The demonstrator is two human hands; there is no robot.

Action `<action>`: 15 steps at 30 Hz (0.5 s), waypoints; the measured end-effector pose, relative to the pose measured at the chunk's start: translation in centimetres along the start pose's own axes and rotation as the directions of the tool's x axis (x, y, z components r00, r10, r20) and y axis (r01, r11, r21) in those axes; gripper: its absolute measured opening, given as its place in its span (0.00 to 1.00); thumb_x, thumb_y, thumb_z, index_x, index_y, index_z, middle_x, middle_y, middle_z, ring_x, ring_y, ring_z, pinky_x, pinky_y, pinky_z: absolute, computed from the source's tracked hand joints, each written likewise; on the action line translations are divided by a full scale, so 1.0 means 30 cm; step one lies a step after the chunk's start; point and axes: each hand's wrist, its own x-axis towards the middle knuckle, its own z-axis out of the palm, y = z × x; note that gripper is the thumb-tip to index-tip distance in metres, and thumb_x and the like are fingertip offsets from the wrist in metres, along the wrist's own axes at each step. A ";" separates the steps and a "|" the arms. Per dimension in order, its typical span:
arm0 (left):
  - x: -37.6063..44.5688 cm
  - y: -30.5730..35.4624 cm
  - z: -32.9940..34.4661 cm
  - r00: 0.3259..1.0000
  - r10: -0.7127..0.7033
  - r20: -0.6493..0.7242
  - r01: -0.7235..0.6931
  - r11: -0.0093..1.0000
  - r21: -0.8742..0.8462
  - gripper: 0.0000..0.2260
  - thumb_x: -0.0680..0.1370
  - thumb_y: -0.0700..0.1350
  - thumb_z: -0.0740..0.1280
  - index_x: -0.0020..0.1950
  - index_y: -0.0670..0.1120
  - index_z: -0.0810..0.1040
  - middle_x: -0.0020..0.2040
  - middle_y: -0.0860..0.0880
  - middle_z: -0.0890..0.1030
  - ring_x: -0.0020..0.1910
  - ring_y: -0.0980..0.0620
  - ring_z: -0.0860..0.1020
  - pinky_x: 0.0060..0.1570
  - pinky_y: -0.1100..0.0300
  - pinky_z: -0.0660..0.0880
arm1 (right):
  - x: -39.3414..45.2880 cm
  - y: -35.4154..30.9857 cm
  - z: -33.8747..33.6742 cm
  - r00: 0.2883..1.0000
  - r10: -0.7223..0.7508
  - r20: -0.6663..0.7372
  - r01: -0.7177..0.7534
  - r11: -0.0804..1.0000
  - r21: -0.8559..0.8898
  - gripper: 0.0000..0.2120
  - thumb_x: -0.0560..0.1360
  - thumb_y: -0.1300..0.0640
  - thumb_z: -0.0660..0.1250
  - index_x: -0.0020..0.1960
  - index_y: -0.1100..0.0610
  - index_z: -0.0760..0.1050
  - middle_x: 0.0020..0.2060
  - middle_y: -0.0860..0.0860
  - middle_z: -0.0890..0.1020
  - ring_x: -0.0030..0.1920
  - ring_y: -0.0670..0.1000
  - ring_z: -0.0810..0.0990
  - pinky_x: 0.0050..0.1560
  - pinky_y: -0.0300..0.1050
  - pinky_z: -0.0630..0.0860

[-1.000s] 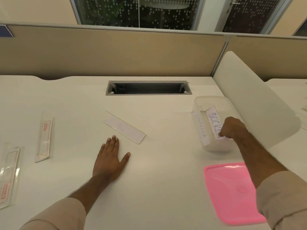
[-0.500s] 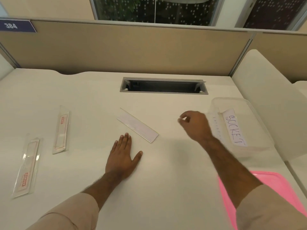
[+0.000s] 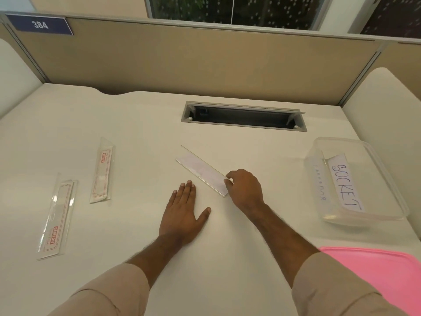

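A clear plastic label holder with a white insert (image 3: 200, 171) lies at an angle in the middle of the white desk (image 3: 136, 124). My right hand (image 3: 245, 189) pinches its near right end with curled fingers. My left hand (image 3: 184, 214) lies flat on the desk just left of that end, fingers straight, not touching the holder. A clear plastic box (image 3: 357, 181) on the right holds paper slips, one marked "SOCKET" (image 3: 346, 183).
Two clear sleeves with red print lie on the left, one further back (image 3: 102, 171) and one nearer (image 3: 57, 216). A pink lid (image 3: 382, 277) lies at the near right. A cable slot (image 3: 243, 116) opens at the back; beige partitions surround the desk.
My right hand left the clear box, crossed leftward over the desk and took hold of the label holder's near end. My left hand stayed flat. The camera turned left.
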 end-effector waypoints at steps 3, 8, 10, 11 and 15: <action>0.000 0.001 -0.003 1.000 -0.001 0.007 0.001 1.000 -0.006 0.39 0.77 0.69 0.44 0.81 0.46 0.44 0.82 0.52 0.44 0.80 0.56 0.41 0.77 0.57 0.39 | -0.015 -0.006 0.010 0.998 -0.017 -0.058 0.016 0.999 -0.034 0.13 0.80 0.54 0.59 0.53 0.58 0.79 0.48 0.54 0.81 0.49 0.56 0.79 0.46 0.48 0.74; -0.003 0.003 -0.010 1.000 -0.012 0.019 0.012 1.000 -0.025 0.39 0.77 0.70 0.44 0.81 0.47 0.44 0.82 0.52 0.43 0.80 0.57 0.40 0.76 0.59 0.37 | -0.082 0.006 0.009 0.990 -0.016 -0.137 0.014 1.000 -0.020 0.12 0.80 0.54 0.60 0.49 0.59 0.79 0.43 0.54 0.79 0.43 0.56 0.78 0.42 0.48 0.71; -0.005 0.005 -0.017 1.000 -0.012 0.025 0.013 0.999 -0.045 0.39 0.77 0.70 0.44 0.81 0.47 0.44 0.82 0.53 0.43 0.79 0.57 0.40 0.76 0.59 0.37 | -0.120 0.021 0.000 0.984 0.006 -0.181 -0.001 1.000 0.030 0.11 0.79 0.55 0.61 0.47 0.60 0.80 0.40 0.55 0.79 0.41 0.57 0.78 0.40 0.47 0.70; -0.008 0.005 -0.025 1.000 -0.010 0.028 0.012 0.998 -0.059 0.39 0.77 0.69 0.45 0.81 0.47 0.44 0.82 0.53 0.44 0.79 0.57 0.40 0.76 0.59 0.37 | -0.141 0.029 -0.006 0.979 0.022 -0.204 -0.008 0.998 0.065 0.11 0.79 0.56 0.62 0.46 0.61 0.81 0.39 0.55 0.79 0.41 0.57 0.78 0.40 0.47 0.71; -0.034 0.017 -0.080 0.997 -0.071 0.033 0.078 0.932 -0.354 0.35 0.79 0.65 0.58 0.80 0.49 0.55 0.81 0.55 0.55 0.79 0.58 0.49 0.77 0.61 0.46 | -0.228 0.050 -0.027 0.950 0.121 -0.286 -0.042 0.962 0.269 0.10 0.77 0.58 0.66 0.41 0.62 0.80 0.34 0.55 0.81 0.37 0.57 0.79 0.40 0.50 0.75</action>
